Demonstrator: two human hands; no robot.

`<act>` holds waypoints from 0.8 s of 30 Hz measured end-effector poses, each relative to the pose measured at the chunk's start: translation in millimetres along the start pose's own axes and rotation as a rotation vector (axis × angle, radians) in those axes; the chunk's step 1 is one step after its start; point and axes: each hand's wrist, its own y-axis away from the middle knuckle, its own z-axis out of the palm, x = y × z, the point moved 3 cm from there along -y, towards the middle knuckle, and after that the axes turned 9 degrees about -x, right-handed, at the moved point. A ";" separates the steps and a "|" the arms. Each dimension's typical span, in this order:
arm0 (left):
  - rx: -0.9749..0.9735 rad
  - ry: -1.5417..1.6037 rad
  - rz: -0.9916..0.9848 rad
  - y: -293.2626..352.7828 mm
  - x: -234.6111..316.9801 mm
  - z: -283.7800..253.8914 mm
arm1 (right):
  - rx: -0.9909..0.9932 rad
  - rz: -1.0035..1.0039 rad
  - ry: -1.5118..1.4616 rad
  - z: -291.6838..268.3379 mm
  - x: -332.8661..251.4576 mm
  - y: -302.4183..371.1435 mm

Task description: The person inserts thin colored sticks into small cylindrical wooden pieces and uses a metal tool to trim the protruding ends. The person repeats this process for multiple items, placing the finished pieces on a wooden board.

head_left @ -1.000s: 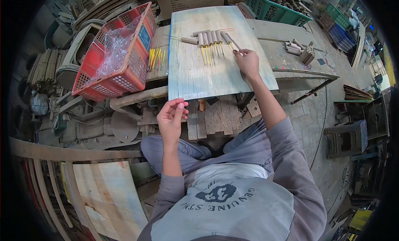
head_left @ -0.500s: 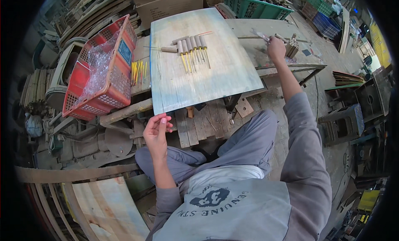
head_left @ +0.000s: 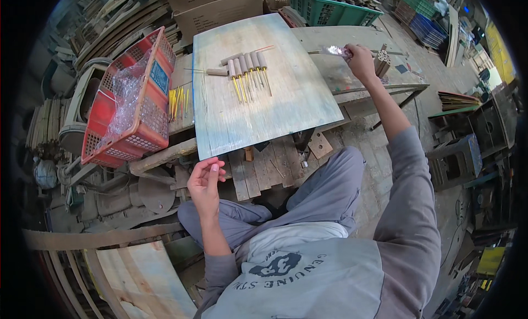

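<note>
Head view: our right hand (head_left: 358, 60) reaches far and to the right over the workbench (head_left: 324, 38), fingers closed on the right end of a shiny, crumpled-looking thing (head_left: 333, 51); glare hides just what it is. Just right of that hand stands a bundle of pale tubes (head_left: 384, 60), so we should lift with a level wrist and leave the bundle unbumped. A firm but light pinch at the end seems best, since the shiny thing looks thin and could bend or slip. Our left hand (head_left: 206, 184) is just beside the near left corner of the wide board (head_left: 264, 123), fingers curled and thumb close to them; we can't make out whether anything thin is pinched there, or whether it touches the edge. On the far half of the board lies a row of grey cylinders (head_left: 247, 63), yellow rods (head_left: 240, 89) pointing near, with one loose cylinder (head_left: 216, 72) to their left. We do well to bring the right arm around that row rather than low across it, because round pieces may roll, and to avoid leaning on the board's near edge.
</note>
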 end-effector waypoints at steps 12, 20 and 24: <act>-0.334 0.155 0.080 -28.5 26.3 64.2 | -0.770 -0.008 -1.497 -51.6 -258.3 88.0; -0.014 0.245 0.034 13.6 7.5 -16.2 | -0.721 -0.186 -0.648 18.6 -337.0 62.6; 0.129 0.236 0.045 33.4 5.5 -39.9 | -0.506 -0.167 -0.342 55.6 -375.6 61.5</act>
